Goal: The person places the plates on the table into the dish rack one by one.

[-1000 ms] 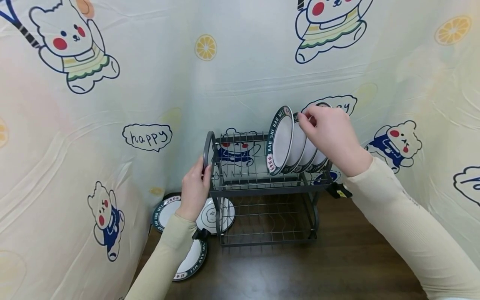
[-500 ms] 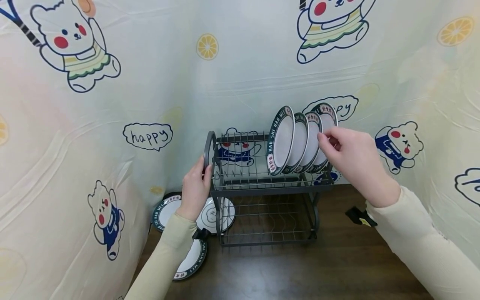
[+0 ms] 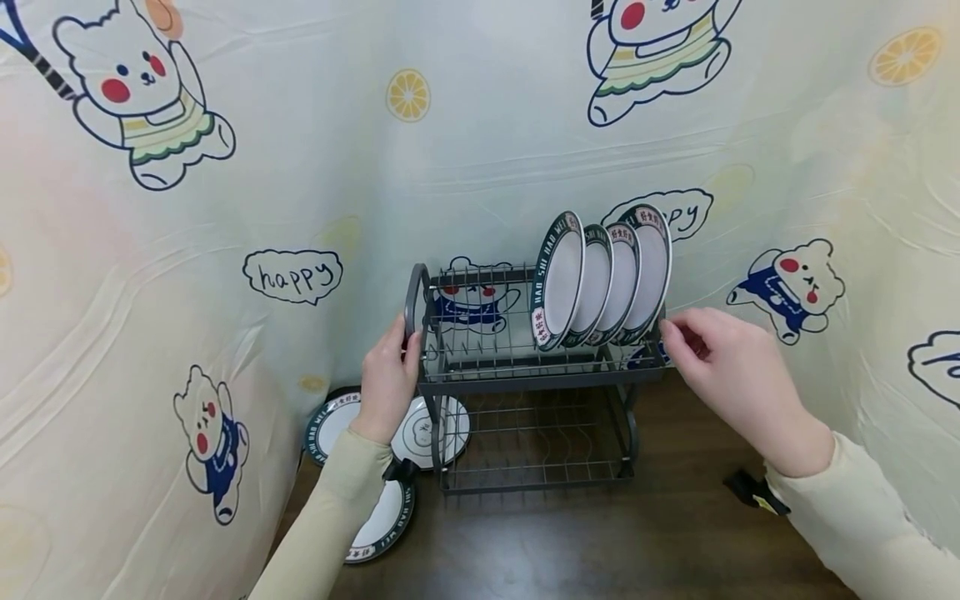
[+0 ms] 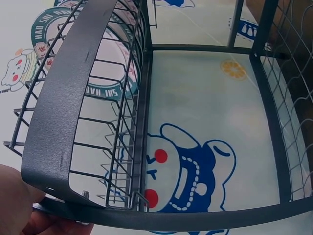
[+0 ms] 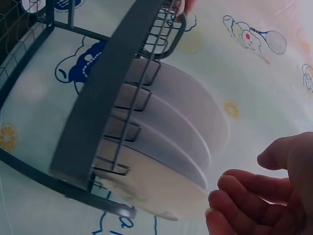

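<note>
By bear-print cloth (image 3: pixel 480 167), with rack (image 3: pixel 540 382) gripped in left hand (image 3: pixel 386 379), right hand (image 3: pixel 731 371) loosely curled, empty, hold likely hard, breakable plates (image 3: pixel 561 287) by edges.

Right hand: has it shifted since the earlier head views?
Yes. Judged against the dish rack, the right hand has moved right and downward in the head view, from in front of the plates to near the rack's right end.

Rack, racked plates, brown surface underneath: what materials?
Rack: likely coated metal; thin wires, matte dark bars.
Racked plates: glazed ceramic or melamine, can't tell which; smooth, white, printed rims.
Brown surface: wood or wood-look laminate; faint grain, soft sheen.
</note>
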Available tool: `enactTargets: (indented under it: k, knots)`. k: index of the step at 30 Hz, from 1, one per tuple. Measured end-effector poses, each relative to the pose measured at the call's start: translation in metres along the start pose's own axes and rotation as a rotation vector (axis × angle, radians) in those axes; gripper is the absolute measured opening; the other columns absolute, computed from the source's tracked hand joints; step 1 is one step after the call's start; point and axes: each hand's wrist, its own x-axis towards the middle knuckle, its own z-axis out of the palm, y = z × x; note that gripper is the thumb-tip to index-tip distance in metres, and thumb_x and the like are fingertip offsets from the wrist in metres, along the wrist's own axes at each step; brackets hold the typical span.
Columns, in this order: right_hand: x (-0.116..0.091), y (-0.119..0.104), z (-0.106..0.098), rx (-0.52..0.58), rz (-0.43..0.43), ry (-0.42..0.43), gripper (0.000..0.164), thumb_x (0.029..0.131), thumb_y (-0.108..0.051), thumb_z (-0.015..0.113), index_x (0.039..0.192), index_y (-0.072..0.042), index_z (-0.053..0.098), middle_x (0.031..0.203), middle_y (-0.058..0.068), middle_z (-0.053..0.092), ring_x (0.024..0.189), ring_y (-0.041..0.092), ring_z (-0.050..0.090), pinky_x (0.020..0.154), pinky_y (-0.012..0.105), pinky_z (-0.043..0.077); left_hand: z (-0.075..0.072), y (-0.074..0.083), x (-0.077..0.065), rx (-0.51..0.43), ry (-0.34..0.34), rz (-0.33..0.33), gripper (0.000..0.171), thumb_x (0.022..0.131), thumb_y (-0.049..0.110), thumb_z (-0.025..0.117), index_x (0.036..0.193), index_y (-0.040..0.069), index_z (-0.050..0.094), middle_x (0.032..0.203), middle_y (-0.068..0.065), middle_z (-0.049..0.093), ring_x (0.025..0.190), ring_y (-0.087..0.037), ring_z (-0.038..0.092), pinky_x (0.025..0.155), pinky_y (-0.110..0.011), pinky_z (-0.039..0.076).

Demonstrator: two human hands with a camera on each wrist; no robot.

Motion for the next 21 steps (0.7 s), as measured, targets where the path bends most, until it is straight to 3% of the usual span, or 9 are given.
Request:
enactTargets:
  k: [6,21]
  knots:
    - [-0.022,0.008,0.004,0.002,0.038,-0.021,0.01,0.091,-0.007,0.076,0.101,-0.005,0.077,0.09,0.008,0.071,0.077,0.022,0.064,0.063,0.043,0.058,0.001,0.0,0.0,-0.009,0.001,-0.006,0.02,0.11,0.015,0.054,0.12,0.0,0.061,0.095,-0.015,0.067,0.087,-0.033,0.071,0.071,-0.045,0.064]
    - [-0.054,0.018,0.017,0.022,0.089,-0.085,0.012,0.09,-0.007,0.077,0.102,-0.008,0.076,0.094,0.006,0.07,0.081,0.021,0.061,0.064,0.042,0.058,-0.001,0.002,0.0,-0.012,0.017,0.009,0.019,0.109,0.013,0.057,0.12,-0.001,0.062,0.095,-0.016,0.068,0.085,-0.033,0.071,0.068,-0.046,0.063]
